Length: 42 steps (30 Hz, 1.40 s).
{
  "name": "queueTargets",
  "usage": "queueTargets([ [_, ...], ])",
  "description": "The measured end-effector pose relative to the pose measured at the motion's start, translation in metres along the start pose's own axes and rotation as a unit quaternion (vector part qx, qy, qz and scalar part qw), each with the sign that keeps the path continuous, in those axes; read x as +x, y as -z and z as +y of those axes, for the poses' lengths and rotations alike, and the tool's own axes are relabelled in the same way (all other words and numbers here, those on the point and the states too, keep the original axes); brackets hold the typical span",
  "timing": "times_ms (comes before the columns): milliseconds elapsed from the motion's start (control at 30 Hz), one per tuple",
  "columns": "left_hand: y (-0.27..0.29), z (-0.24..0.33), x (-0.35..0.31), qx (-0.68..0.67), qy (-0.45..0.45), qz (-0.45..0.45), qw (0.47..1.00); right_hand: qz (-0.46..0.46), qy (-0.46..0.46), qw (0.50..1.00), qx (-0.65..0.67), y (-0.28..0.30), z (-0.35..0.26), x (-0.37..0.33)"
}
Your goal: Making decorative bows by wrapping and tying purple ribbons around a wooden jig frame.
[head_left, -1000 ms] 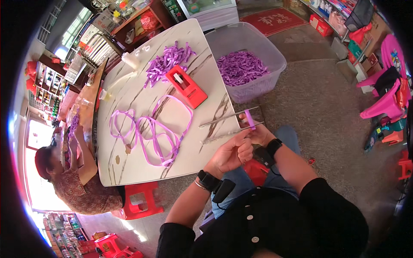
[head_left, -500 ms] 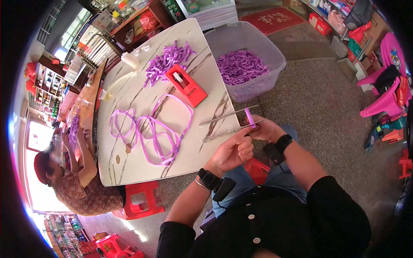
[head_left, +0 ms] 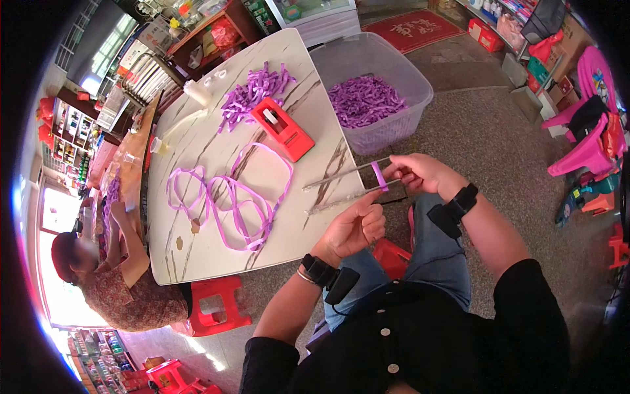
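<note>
Two thin metal rods [head_left: 335, 173] stick out side by side past the table's right edge. A short purple ribbon [head_left: 378, 176] spans both near their free ends. My left hand [head_left: 357, 226] is closed, its index fingertip pressing the ribbon's near end by the closer rod and its other fingers curled. At the rod ends, my right hand [head_left: 426, 176] has its index finger reaching to the farther rod and its other fingers bent beside the ribbon; what they pinch, if anything, is hidden. A long, loosely looped purple ribbon [head_left: 252, 246] lies on the marbled table [head_left: 216, 259].
A red tape dispenser [head_left: 283, 131] and a heap of folded purple strips [head_left: 252, 92] sit on the table. Beyond its right edge stands a clear plastic bin [head_left: 387, 134] holding many purple strips. Another person [head_left: 134, 292] works at the left, on a red stool [head_left: 220, 305].
My right hand has moved up and right, from the ribbon's near end toward the rod tips. My left hand stays almost in place at the near rod.
</note>
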<state>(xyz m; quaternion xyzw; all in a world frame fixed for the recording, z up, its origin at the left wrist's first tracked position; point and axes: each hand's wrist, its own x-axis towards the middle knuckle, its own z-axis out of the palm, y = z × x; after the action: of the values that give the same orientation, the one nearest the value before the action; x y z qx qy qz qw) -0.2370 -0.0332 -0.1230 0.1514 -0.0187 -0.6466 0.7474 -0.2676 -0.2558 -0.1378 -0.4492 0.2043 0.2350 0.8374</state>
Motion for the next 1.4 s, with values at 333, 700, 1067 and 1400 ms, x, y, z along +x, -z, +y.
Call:
queueTargets([
  [333,0.003,0.002,0.001,0.015,0.002,-0.005,1.0,0.136,0.222,0.864,-0.432,-0.023,-0.008,-0.003],
  [700,0.001,0.001,0.0,0.011,0.003,0.009,1.0,0.225,0.26,0.795,-0.499,-0.036,-0.007,-0.013],
  [1067,0.002,0.001,0.0,0.002,0.004,-0.005,1.0,0.116,0.205,0.912,-0.337,-0.006,0.005,0.001],
  [1400,0.0,0.001,-0.001,0.004,-0.001,-0.01,1.0,-0.135,-0.041,0.958,0.249,0.008,0.062,0.052],
])
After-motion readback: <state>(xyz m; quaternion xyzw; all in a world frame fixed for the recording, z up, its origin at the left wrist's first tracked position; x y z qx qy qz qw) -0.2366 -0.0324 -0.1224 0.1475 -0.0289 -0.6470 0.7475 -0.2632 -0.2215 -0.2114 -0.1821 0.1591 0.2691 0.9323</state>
